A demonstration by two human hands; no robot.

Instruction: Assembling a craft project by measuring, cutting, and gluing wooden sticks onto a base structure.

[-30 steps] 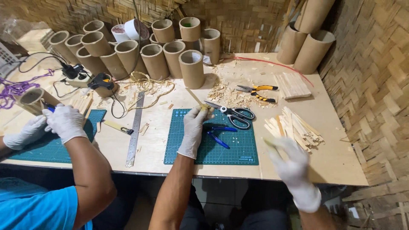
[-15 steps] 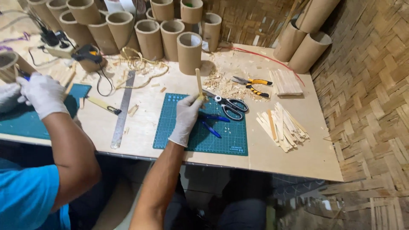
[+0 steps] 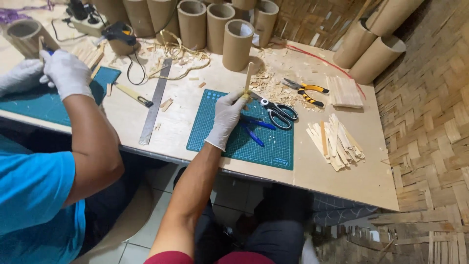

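Observation:
My left hand (image 3: 227,115), in a white glove, is shut on a thin bamboo strip (image 3: 249,77) and holds it upright over the top edge of a green cutting mat (image 3: 273,146). Black-handled scissors (image 3: 277,110) lie just right of the hand. A blue-handled tool (image 3: 254,129) lies on the mat beside my fingers. My right hand is out of the picture.
A co-worker in a blue shirt sits at the left, gloved hands (image 3: 66,73) over a second mat by a cardboard tube (image 3: 24,36). More tubes (image 3: 238,44) line the back. A steel ruler (image 3: 155,102), yellow pliers (image 3: 308,90) and a pile of bamboo strips (image 3: 334,142) lie around.
The view has swung left and closer. My right hand, seen at the lower right near the strip pile one second ago, has left the picture. My left hand still holds the strip.

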